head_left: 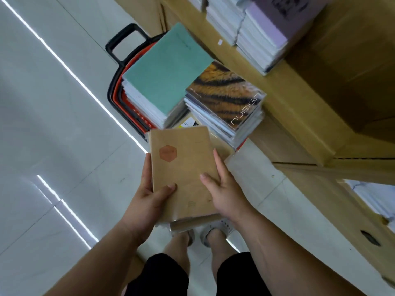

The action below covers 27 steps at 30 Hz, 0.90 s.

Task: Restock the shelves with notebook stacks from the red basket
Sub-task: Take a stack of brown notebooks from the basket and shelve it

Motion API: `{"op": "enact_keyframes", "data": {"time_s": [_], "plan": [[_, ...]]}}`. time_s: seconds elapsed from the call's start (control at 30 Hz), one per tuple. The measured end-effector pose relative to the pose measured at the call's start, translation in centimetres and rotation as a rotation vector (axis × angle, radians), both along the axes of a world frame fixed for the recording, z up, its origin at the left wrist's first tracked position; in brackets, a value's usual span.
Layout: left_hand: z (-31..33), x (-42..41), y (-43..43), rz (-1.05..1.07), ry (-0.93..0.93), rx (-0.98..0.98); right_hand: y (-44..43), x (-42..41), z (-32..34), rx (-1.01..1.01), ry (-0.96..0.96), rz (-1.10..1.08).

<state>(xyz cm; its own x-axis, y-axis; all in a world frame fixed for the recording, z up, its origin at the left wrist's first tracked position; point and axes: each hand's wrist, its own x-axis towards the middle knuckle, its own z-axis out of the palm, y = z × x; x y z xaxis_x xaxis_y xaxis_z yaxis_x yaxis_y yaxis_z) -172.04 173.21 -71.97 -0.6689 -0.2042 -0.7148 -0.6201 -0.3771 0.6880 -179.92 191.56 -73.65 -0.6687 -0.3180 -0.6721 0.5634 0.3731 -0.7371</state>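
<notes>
Notebook stack [183, 174], kraft-covered with an orange hexagon mark: held between both my hands, clear of the red basket [142, 118] and just in front of it, above my feet.

Step in hand, as I judge it: carrying this stack to the shelf [284, 103] on my right. To do it well, I should keep the stack level and squeezed evenly from both sides, square it first (the lower books jut out a little at the near end), and swing it wide of the two piles remaining in the basket. It should then go down flat on a free stretch of board, spine-true with its neighbours.

Grip, left to right:
- Left hand [149, 195]: grasping the stack's left edge, thumb pressed flat on the top cover, fingers wrapped along the side. Their tips go under and are out of sight.
- Right hand [222, 193]: grasping the right edge, thumb on the cover, forefinger stretched along the side. Remaining fingers are hidden beneath.

Neither hand is slack; both are closed only as far as the stack's thickness allows.

Remaining stock in the basket: green-covered pile [164, 69] and tiger-print pile [224, 92], side by side.
</notes>
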Motion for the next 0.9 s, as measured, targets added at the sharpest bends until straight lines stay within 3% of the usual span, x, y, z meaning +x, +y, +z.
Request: {"op": "enact_keyframes", "data": {"time_s": [0.2,0.33,0.63,0.9], "plan": [[9.5,-3.7,4.3,-0.068,0.132,-0.134,4.6,-1.9,8.4,-0.053,0.078,-0.084],[10.8,-8.2,6.7,-0.15,0.186,-0.112,8.0,-3.8,10.4,-0.069,0.139,-0.253],[3.4,-22.6,10.4,-0.662,0.405,-0.02,10.9,-8.9,4.4,-0.017,0.2,-0.738],[-4.0,-33.7,16.5,-0.852,0.524,-0.003,16.2,-16.0,-3.8,-0.078,0.35,-0.963]]}}
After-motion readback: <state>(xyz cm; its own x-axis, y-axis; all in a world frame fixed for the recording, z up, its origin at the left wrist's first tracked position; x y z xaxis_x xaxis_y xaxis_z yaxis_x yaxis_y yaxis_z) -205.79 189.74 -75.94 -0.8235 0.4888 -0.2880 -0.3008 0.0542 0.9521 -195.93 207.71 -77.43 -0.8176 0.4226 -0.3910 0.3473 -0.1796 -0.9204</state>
